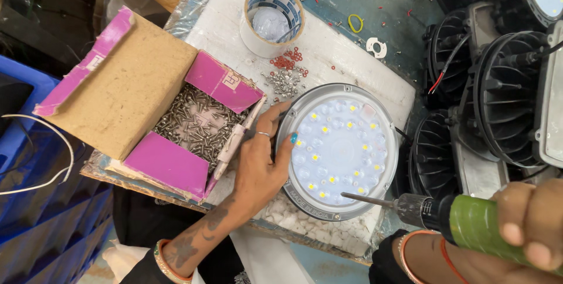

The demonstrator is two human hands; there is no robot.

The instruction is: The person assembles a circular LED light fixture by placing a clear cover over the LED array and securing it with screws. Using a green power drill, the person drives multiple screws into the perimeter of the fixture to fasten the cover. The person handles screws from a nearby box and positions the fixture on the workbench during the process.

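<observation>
A round lamp (340, 149) with a grey rim and a clear lens over several small yellow diodes lies face up on a white foam slab (328, 67). My left hand (264, 155) rests on the lamp's left rim, fingers curled over the edge. My right hand (528, 225) grips a green power screwdriver (469, 219) at the lower right. Its thin bit (366, 199) points left and reaches the lamp's lower right rim.
An open cardboard box (135, 84) with pink flaps holds many small screws (199, 123); a pink-white pen (234, 140) leans on its edge. A tape roll (271, 20), red washers (288, 59) and loose screws (284, 82) lie behind. Black finned lamp housings (498, 96) crowd the right.
</observation>
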